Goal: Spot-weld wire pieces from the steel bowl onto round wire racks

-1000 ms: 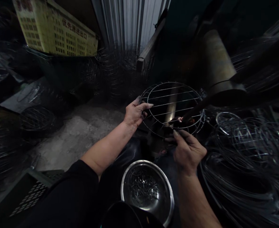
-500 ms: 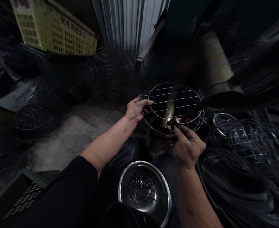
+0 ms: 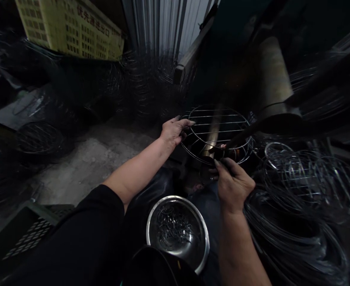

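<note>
Frame: we are handling a round wire frame [image 3: 215, 135], with parallel straight wires crossing its upper ring and a second wire ring showing beneath.

Direction: its grid face is tilting up toward us, with the cross wires running nearly left to right.

Place: it is hanging in front of our body between our two hands, just left of the wire coils [image 3: 296, 234] and above the steel bowl [image 3: 177, 234].

Left hand: our left hand [image 3: 173, 133] is gripping the frame's left rim, its fingers curling over the wire.

Right hand: our right hand [image 3: 233, 184] is making a narrow grip at the lower rim, fingertips drawn together; we cannot tell whether they are closing on wire or on something small and dark.

Bowl: it is sitting below our hands, cradling a tangle of short wire pieces.

Surroundings: a concrete floor [image 3: 85, 174] is stretching away to our left, a dark wire cage [image 3: 39, 137] is lying beyond it, and a yellow sign [image 3: 70, 28] is hanging overhead.
</note>
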`<state>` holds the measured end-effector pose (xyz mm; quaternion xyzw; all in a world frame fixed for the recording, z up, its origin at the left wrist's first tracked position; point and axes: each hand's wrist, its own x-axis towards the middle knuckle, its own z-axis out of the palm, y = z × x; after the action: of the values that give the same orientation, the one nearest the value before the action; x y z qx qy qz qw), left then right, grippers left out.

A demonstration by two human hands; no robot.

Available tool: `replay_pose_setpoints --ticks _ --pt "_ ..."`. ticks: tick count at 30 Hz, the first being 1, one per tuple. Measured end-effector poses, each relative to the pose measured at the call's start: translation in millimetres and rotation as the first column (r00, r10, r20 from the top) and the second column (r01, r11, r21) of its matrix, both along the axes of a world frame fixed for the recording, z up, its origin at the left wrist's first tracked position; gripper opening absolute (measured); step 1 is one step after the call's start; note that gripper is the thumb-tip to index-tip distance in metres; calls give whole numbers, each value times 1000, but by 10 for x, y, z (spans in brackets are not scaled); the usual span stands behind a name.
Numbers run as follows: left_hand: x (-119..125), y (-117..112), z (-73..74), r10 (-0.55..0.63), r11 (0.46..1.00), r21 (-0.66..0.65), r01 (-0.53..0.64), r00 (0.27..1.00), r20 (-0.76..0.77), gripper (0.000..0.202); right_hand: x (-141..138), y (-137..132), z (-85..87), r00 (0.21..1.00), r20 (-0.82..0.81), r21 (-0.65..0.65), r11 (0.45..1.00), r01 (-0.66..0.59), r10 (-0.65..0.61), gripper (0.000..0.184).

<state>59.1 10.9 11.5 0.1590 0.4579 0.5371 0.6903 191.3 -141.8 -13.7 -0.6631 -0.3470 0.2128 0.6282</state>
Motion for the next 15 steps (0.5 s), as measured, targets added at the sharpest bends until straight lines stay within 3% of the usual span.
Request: replay_pose_setpoints --ticks 5,10,15 --pt "4 10 -1 -12 1000 10 12 1000 -10 47 32 24 -76 992 123 18 1000 -11 8 20" --pt "11 24 -8 -35 999 -3 35 999 -28 37 28 44 -43 988 152 -10 1000 -15 16 19" --pt "41 16 -24 -91 995 32 94 992 -93 18 44 23 66 999 9 -102 994 -43 44 16"
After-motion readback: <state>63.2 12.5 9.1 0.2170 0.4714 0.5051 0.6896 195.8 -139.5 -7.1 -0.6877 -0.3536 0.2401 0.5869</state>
